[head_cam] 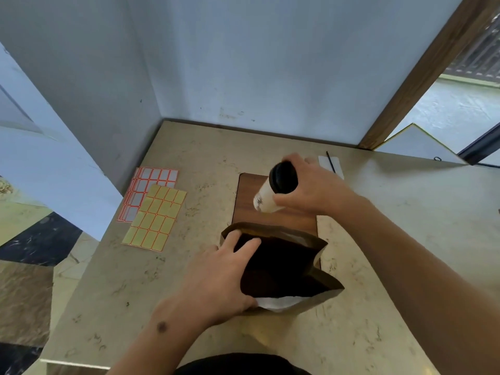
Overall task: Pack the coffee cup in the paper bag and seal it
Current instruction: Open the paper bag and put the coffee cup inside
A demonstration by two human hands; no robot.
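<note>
My right hand grips the coffee cup tilted, base pointing near-left toward the bag. My left hand spreads the paper bag mouth open, fingers inside the rim. Cup hangs just beyond the opening, above the surface.

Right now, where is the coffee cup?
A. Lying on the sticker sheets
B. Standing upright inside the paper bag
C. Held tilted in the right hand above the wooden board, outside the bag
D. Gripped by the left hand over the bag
C: the right hand grips the coffee cup tilted over the wooden board, beyond the paper bag, whose mouth the left hand holds open.
</note>
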